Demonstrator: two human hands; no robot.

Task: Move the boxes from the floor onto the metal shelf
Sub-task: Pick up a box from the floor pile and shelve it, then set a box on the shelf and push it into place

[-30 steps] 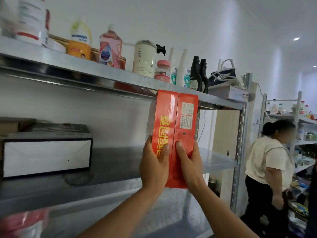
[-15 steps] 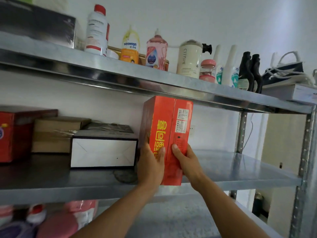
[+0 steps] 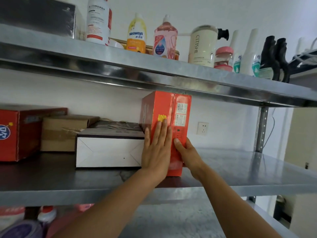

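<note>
The tall red cardboard box (image 3: 169, 117) is stood upright on the grey metal shelf (image 3: 240, 172), long axis vertical. It is pressed flat by the open left hand (image 3: 157, 150) and clasped at its right edge by the right hand (image 3: 186, 152). Just left of the grip, a white flat box (image 3: 108, 152) is touched.

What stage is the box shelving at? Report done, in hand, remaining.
Done: four boxes sit on the middle shelf: red carton, brown carton, dark box, white box.
In hand: the orange box stands upright there, left hand flat on its front, right hand at its side.
Remaining: the floor is out of view.
</note>
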